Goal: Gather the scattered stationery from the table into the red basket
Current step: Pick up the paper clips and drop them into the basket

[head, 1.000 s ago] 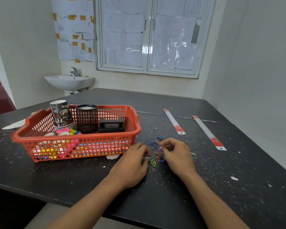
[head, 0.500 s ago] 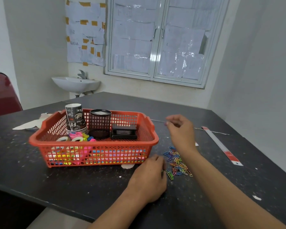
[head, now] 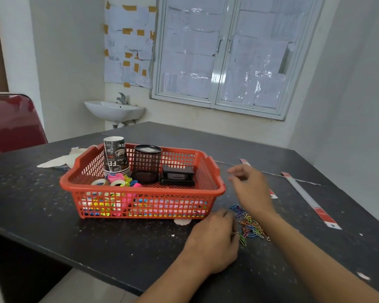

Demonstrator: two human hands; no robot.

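The red basket point(head: 214, 171) stands on the black table point(head: 53, 204) and holds stacked paper cups point(head: 115, 156), a black mesh pen holder point(head: 147, 164), a black stapler-like box point(head: 177, 174), tape rolls point(head: 109, 183) and colourful bits. A heap of coloured paper clips point(head: 249, 224) lies right of the basket's front corner. My left hand point(head: 214, 239) rests on the table beside the heap, its curled fingers pinching a clip. My right hand point(head: 247, 184) hovers, blurred, just right of the basket's right rim with loose fingers.
Two white rulers with red ends lie on the right: one ruler point(head: 309, 200) in full view, the other ruler point(head: 244, 161) mostly behind my right hand. Torn white paper point(head: 59, 160) lies left of the basket. A maroon chair point(head: 11, 121) stands at the far left.
My right hand left the clip heap, rose with pinched fingers beside the basket's right rim, and its fingers now hang loose. My left hand stayed by the clips. The view tilted up.
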